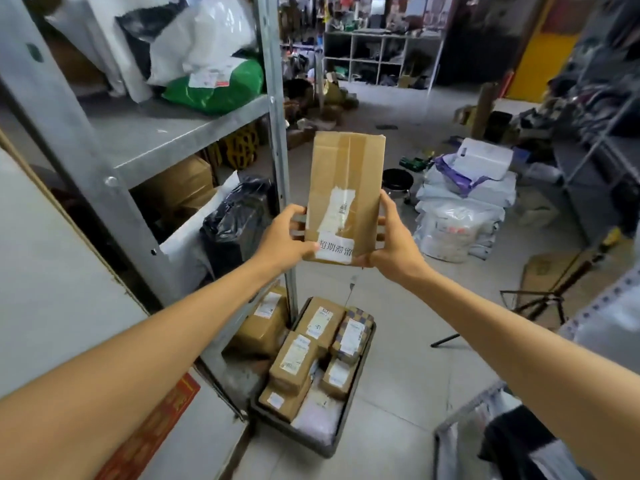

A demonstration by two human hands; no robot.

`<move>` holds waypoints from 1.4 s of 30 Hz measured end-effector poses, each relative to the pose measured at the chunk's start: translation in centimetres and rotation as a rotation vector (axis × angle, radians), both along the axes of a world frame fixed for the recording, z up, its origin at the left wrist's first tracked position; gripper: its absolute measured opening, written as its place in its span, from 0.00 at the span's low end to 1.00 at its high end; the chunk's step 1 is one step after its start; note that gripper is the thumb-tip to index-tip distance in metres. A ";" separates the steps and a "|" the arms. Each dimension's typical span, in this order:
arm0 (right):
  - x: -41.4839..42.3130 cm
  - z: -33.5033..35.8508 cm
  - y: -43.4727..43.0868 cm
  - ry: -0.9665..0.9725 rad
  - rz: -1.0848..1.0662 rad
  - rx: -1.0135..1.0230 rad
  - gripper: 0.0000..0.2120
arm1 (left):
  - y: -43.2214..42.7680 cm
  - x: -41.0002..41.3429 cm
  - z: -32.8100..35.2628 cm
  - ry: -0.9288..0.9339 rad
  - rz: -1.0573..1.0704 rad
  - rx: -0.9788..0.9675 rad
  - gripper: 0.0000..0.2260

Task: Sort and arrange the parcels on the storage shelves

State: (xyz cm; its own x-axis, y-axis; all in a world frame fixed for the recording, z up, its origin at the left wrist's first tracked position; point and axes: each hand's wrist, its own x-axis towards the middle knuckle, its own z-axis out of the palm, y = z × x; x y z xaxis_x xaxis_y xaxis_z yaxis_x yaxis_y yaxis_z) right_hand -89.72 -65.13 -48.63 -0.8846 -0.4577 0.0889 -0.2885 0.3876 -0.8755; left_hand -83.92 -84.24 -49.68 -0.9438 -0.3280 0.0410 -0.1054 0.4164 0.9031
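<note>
I have a flat brown cardboard parcel point(346, 195) held up in front of me with both hands, just to the right of the grey metal shelving point(166, 133). My left hand point(287, 237) grips its lower left edge, thumb on the front face and fingers wrapped behind; my right hand point(391, 237) pinches the lower right edge in the same way, so both grips are pressed onto the parcel. The parcel is tall and narrow, upright with a slight tilt, sealed with clear tape running down its middle. A partly torn white shipping label with a barcode sits at its centre, and a white sticker with printed Chinese characters sits near its bottom edge, between my thumbs. Below the parcel, on the floor at the foot of the shelving, a dark tray point(360, 372) holds several smaller brown boxes point(298, 358) with white labels. On the shelf left of the parcel lie a green bag point(225, 88) and white bags, and a black bag point(232, 220) one level down.
</note>
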 end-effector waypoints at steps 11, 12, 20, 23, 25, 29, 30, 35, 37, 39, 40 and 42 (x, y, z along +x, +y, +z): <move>-5.2 -12.6 -0.9 -0.274 -0.223 0.024 0.48 | -1.0 -8.8 -12.9 -0.260 -0.189 0.060 0.23; -5.7 -14.1 -0.8 -0.301 -0.233 0.032 0.47 | -1.0 -9.3 -14.4 -0.290 -0.189 0.071 0.23; -8.0 -28.7 -1.3 -0.401 -0.276 0.150 0.29 | -1.2 -12.0 -29.0 -0.478 -0.123 0.099 0.11; -7.6 -34.8 -1.6 -0.467 -0.323 0.193 0.27 | -1.0 -11.8 -35.0 -0.582 -0.129 0.091 0.13; -7.3 -38.9 -1.6 -0.519 -0.363 0.240 0.25 | -0.6 -11.4 -39.1 -0.645 -0.146 0.074 0.11; -6.0 -47.8 -2.1 -0.613 -0.388 0.312 0.23 | -0.3 -9.9 -47.9 -0.722 -0.135 0.055 0.12; -5.6 -50.0 -2.2 -0.625 -0.389 0.330 0.23 | -0.3 -9.4 -50.1 -0.748 -0.128 0.048 0.13; -2.4 -60.2 -2.5 -0.733 -0.386 0.410 0.22 | -0.2 -6.4 -59.5 -0.840 -0.124 -0.005 0.13; -0.7 -63.5 -2.7 -0.763 -0.368 0.423 0.27 | -0.3 -5.0 -62.7 -0.827 -0.137 0.009 0.14; 0.5 -66.2 -2.9 -0.782 -0.356 0.432 0.33 | -0.4 -3.7 -65.4 -0.831 -0.150 0.027 0.16; 1.0 -67.4 -3.0 -0.793 -0.359 0.440 0.34 | -0.5 -3.2 -66.7 -0.834 -0.155 0.035 0.19; 1.6 -69.3 -3.3 -0.802 -0.356 0.456 0.34 | -0.7 -2.4 -69.0 -0.819 -0.169 0.015 0.21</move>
State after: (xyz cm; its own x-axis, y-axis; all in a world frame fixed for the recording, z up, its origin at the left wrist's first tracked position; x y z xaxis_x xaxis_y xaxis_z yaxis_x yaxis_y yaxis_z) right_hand -88.07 -68.44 -117.94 -0.6986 0.0052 -0.7155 0.5236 0.6852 -0.5063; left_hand -86.28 -84.96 -118.68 -0.7100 -0.1740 -0.6823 -0.6678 0.4738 0.5741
